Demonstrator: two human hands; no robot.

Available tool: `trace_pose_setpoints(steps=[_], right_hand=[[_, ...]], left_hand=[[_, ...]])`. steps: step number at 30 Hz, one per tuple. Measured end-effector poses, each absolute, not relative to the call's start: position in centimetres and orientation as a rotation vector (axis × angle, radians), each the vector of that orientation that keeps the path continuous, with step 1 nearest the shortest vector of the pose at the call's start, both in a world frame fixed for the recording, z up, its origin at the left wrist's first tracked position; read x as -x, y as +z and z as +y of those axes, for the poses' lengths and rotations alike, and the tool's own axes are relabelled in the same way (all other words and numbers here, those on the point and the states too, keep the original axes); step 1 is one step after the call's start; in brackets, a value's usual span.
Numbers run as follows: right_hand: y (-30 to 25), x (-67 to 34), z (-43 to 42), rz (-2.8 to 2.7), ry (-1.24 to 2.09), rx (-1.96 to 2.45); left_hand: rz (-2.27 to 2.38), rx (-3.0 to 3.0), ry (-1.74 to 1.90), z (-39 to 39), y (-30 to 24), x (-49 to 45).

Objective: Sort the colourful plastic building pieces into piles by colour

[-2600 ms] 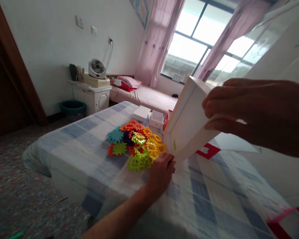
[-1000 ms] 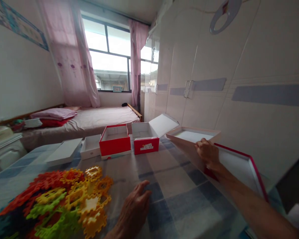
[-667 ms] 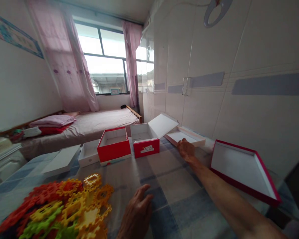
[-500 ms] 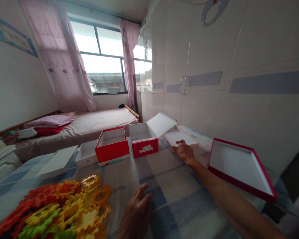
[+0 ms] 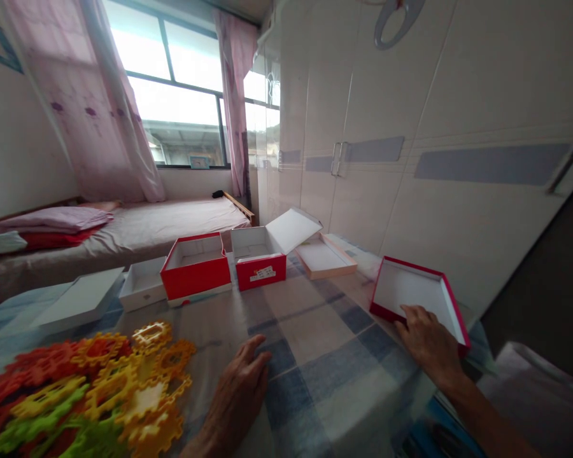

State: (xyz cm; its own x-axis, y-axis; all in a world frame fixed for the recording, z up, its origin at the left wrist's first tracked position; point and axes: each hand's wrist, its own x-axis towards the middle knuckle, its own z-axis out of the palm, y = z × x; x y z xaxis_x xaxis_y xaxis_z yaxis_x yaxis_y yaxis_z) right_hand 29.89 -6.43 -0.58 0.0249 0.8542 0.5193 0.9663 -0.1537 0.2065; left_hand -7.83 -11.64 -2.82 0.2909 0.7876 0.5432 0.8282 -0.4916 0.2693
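Resting over the checked tablecloth [image 5: 310, 324], my left hand [image 5: 241, 388] has its fingers loosely stretched and apart, with nothing in them. To its left lies a heap of plastic gear pieces [image 5: 138, 388] in red, orange, yellow and green. My right hand [image 5: 424, 337] is at the near edge of a shallow red box lid [image 5: 410, 286] with a white inside. Its fingers reach over that edge into the lid, and the thumb side stays outside; the palm hides part of the rim.
Along the table's far side stand a flat white lid [image 5: 83, 296], a white box [image 5: 144, 286], an open red box [image 5: 195, 277], a red box with a raised white flap [image 5: 262, 270] and a pale pink tray [image 5: 327, 257]. Behind are a bed [image 5: 172, 222] and a wardrobe [image 5: 363, 210].
My right hand has moved from the pale pink tray rightward and nearer, onto the red lid's near edge. The left hand stays beside the gears. The view has turned somewhat right.
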Motion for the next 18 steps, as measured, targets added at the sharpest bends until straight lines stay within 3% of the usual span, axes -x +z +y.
trace_pose_setpoints(steps=[18], right_hand=[[-3.2,-28.8,-6.1,-1.638,-0.577,2.019]], left_hand=[[-1.64,2.46,-0.941,-11.6,-2.0,8.3]])
